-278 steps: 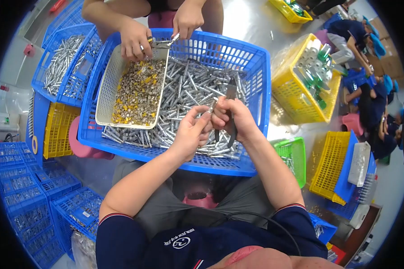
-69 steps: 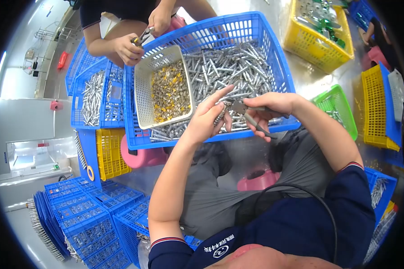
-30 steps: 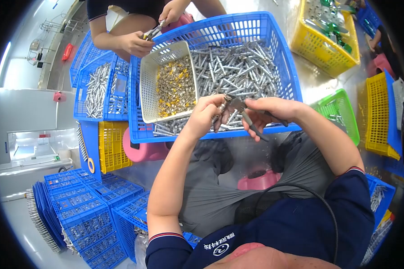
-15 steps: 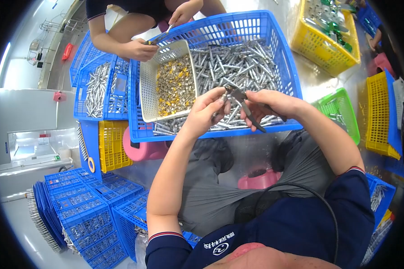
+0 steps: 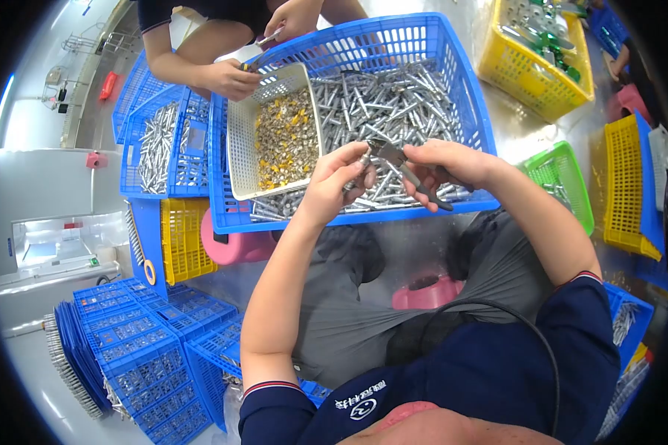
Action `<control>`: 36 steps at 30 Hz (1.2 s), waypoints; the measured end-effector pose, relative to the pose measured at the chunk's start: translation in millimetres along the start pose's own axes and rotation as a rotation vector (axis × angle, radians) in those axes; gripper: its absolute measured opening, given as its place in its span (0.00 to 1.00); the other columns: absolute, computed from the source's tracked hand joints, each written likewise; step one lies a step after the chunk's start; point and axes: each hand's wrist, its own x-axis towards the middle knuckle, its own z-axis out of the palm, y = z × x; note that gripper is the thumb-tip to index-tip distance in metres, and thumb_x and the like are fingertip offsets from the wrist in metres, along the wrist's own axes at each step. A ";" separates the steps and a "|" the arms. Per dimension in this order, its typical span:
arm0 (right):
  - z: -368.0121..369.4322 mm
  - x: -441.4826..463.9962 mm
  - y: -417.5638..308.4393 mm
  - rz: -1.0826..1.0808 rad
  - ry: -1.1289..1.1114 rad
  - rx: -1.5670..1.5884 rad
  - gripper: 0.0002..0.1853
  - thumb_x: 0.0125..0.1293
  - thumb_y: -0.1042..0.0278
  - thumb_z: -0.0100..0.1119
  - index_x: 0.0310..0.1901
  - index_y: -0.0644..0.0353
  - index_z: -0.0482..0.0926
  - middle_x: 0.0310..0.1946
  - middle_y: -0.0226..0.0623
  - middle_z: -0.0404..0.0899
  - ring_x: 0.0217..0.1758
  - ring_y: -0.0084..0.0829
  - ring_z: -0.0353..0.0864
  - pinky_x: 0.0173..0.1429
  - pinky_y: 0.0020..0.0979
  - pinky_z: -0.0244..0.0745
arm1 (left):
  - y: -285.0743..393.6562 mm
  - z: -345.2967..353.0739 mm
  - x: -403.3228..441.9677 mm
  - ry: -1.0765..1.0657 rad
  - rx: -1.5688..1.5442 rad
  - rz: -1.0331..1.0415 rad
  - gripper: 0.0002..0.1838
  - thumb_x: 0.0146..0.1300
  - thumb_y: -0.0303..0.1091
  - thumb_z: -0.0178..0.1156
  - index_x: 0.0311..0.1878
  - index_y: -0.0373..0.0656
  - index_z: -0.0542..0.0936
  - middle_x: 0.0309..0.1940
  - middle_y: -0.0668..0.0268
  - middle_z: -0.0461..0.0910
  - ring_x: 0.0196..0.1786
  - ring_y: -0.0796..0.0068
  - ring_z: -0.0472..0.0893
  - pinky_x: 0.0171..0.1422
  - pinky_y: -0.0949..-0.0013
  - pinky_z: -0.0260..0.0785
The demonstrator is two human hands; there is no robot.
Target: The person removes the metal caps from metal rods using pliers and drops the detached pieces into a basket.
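Observation:
My right hand (image 5: 453,167) is wrapped around the dark handles of a pair of pliers (image 5: 390,154) above the large blue basket (image 5: 334,220). At the jaws, my left hand (image 5: 335,184) pinches a small metal part (image 5: 366,159), mostly hidden by the fingers. Its tip appears to touch the jaws, though I cannot tell whether they grip it. Below both hands lie many loose silvery metal rods (image 5: 382,104). A cream tray (image 5: 239,148) of small silver and yellow pieces (image 5: 286,141) sits inside the basket's left side.
Across the basket, another person's hands (image 5: 234,80) hold a tool with yellow on it. Yellow crates (image 5: 531,85) stand at right, beside a green basket (image 5: 588,200). Blue crates (image 5: 137,356) are stacked at lower left, and pink stools (image 5: 427,293) stand below the basket.
My right fingers have drawn the pliers' lower handle in toward the palm, so the handles are closer together. My left hand stays at the jaws. The view has shifted slightly.

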 end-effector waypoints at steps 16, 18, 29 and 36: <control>2.2 -2.6 -1.2 -0.023 -0.028 -0.035 0.32 0.65 0.40 0.40 0.38 0.68 0.77 0.28 0.42 0.79 0.29 0.30 0.81 0.38 0.26 0.74 | -3.7 -4.4 -5.9 -0.013 0.164 0.147 0.17 0.59 0.32 0.48 0.49 0.33 0.72 0.22 0.66 0.72 0.17 0.87 0.61 0.20 0.82 0.49; 1.5 -1.7 0.7 -0.027 -0.024 -0.042 0.32 0.65 0.40 0.40 0.37 0.68 0.78 0.27 0.41 0.79 0.28 0.30 0.80 0.36 0.26 0.74 | -2.8 -4.7 -6.5 -0.018 0.161 0.136 0.17 0.59 0.32 0.48 0.48 0.33 0.72 0.22 0.67 0.71 0.18 0.86 0.61 0.21 0.82 0.50; 6.5 -1.1 1.5 -0.063 -0.007 -0.167 0.30 0.67 0.43 0.39 0.34 0.66 0.77 0.24 0.38 0.79 0.26 0.27 0.80 0.33 0.25 0.73 | -3.9 -6.6 -6.1 -0.018 0.128 0.115 0.16 0.56 0.31 0.47 0.44 0.31 0.73 0.19 0.69 0.68 0.16 0.86 0.61 0.18 0.82 0.47; 11.0 3.8 9.7 -0.135 0.043 -0.200 0.28 0.68 0.43 0.36 0.32 0.62 0.75 0.23 0.35 0.77 0.26 0.27 0.78 0.33 0.26 0.72 | -6.2 -4.3 -5.3 -0.010 0.063 0.071 0.15 0.58 0.31 0.45 0.46 0.33 0.70 0.19 0.72 0.63 0.16 0.87 0.57 0.18 0.82 0.46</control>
